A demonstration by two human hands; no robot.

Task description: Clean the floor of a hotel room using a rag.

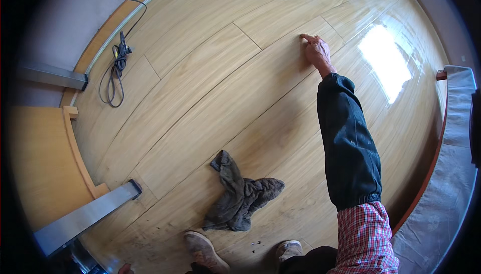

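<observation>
My right hand point(318, 52) reaches far forward over the wood-look floor point(210, 112). Its index finger is stretched out, with the tip at the floor surface, and the other fingers are curled in. I see nothing held in it. A dark sleeve cover over a red checked shirt clothes that arm. Of my left hand point(126, 269), only a small part shows at the bottom edge, so its grip is hidden. A crumpled dark grey cloth point(240, 198) lies on the floor just in front of my shoes point(204, 251).
A bundled black cable point(119, 61) lies near the left wall. Metal legs point(94, 214) and a wooden panel point(49, 161) stand at left. Along the right runs a piece of furniture with a grey cover point(432, 198). Dark smudges point(161, 232) and small dark bits point(255, 245) mark the floor near my feet.
</observation>
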